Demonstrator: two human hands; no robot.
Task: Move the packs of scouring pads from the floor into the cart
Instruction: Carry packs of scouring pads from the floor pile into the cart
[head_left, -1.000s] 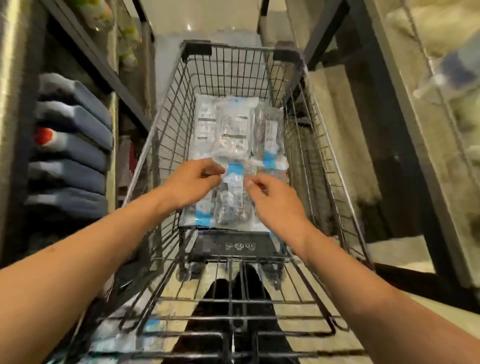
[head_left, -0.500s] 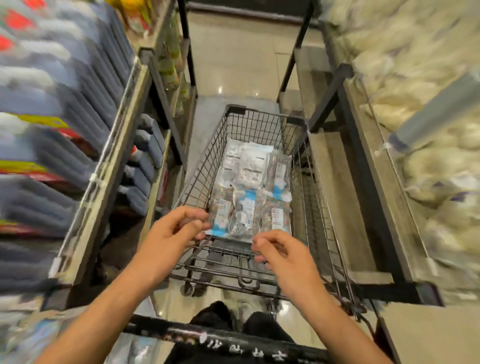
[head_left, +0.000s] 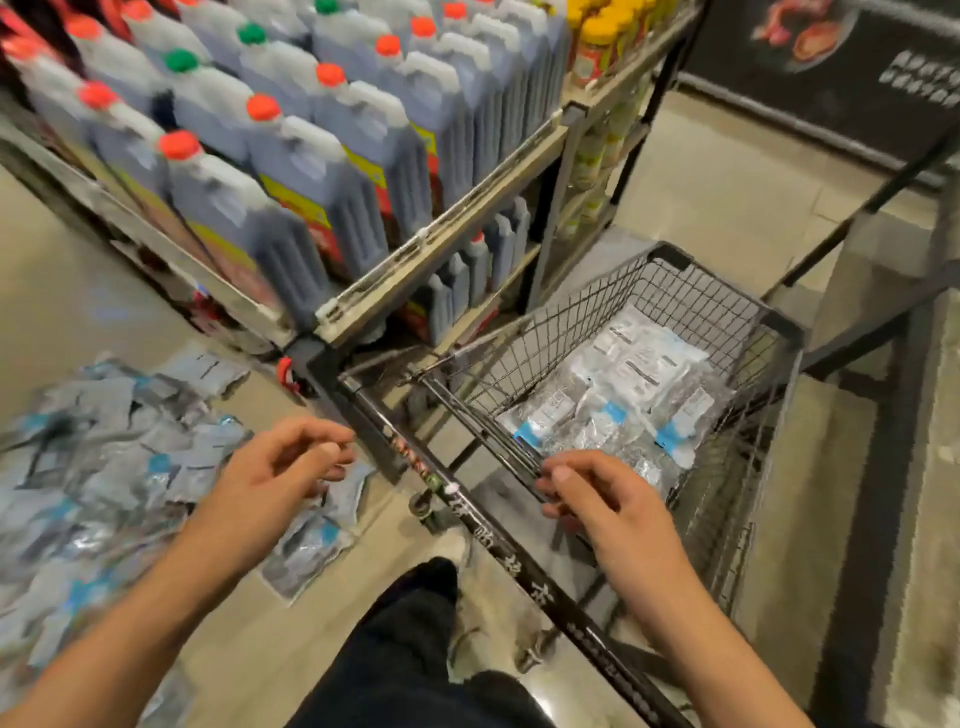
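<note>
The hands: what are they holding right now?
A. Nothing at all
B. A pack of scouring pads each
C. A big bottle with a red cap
A. Both the left hand and the right hand hang empty with loosely curled fingers, while packs lie in the cart and in the pile on the floor.
</note>
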